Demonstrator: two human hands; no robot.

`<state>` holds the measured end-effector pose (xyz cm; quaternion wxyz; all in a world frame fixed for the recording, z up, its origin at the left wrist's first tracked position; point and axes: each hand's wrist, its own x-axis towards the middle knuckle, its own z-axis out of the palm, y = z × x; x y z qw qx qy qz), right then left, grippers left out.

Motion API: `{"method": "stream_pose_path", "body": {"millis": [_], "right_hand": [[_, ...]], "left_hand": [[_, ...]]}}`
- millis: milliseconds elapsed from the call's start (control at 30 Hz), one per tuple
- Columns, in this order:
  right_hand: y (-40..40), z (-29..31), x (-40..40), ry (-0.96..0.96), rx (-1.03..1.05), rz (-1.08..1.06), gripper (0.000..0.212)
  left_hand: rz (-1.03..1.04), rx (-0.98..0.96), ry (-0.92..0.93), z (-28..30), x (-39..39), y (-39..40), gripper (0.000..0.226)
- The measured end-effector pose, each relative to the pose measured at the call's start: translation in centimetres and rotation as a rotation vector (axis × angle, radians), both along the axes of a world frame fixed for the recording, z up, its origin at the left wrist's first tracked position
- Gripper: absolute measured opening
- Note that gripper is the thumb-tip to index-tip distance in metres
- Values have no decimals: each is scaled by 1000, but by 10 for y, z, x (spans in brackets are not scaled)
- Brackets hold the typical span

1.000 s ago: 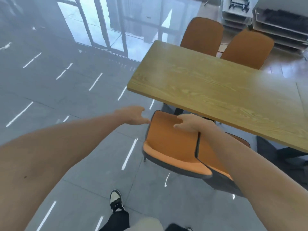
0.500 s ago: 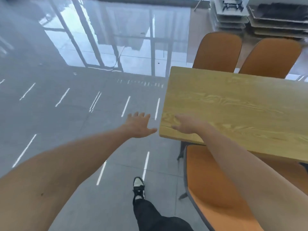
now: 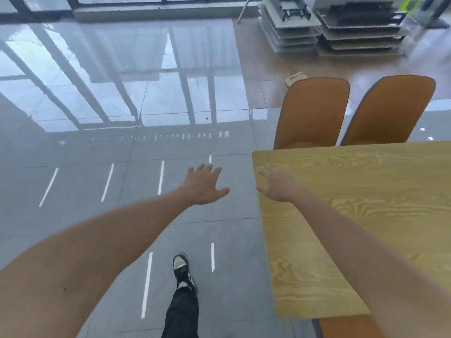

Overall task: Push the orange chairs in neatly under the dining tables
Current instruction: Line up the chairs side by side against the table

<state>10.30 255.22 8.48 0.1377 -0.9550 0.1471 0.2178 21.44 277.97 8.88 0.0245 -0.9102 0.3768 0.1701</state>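
- The left hand (image 3: 203,185) is stretched out over the grey floor (image 3: 97,181), fingers spread wide, holding nothing.
- The right hand (image 3: 277,185) reaches over the left end of the wooden table (image 3: 366,191) — fingers loosely open, nothing in its grasp; whether it touches the tabletop cannot be told.
- Two orange chairs stand at the table's far side, backrests upright against the edge: the left one (image 3: 312,113) just beside the right one (image 3: 390,111).
- A third orange chair (image 3: 346,326) shows at the table's near edge — only a strip of it is visible below the tabletop.
- One shoe (image 3: 181,268) is planted on the floor left of the table.
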Motion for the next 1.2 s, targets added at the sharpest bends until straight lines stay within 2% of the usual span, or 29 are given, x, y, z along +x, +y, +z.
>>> {"method": "stream_pose_path", "body": {"millis": [167, 300, 500, 667, 833, 1000, 1200], "right_hand": [[-37, 10, 100, 17, 42, -210, 67], [-88, 27, 169, -21, 40, -377, 64], [-186, 35, 234, -58, 69, -651, 68], [-285, 13, 284, -86, 128, -862, 70], [-360, 20, 316, -73, 141, -1054, 70], [-439, 24, 330, -44, 51, -1243, 69], [-490, 30, 344, -69, -1, -1568, 68]], "left_hand": [[-178, -26, 42, -6, 135, -62, 81], [-357, -48, 43, 5, 233, -149, 80], [-667, -57, 25, 12, 329, -305, 80], [-860, -74, 47, 7, 400, -434, 81], [-1039, -92, 102, 12, 456, -549, 72], [-1263, -90, 151, 13, 483, -674, 68], [-1624, -150, 189, 20, 492, -796, 77]]}}
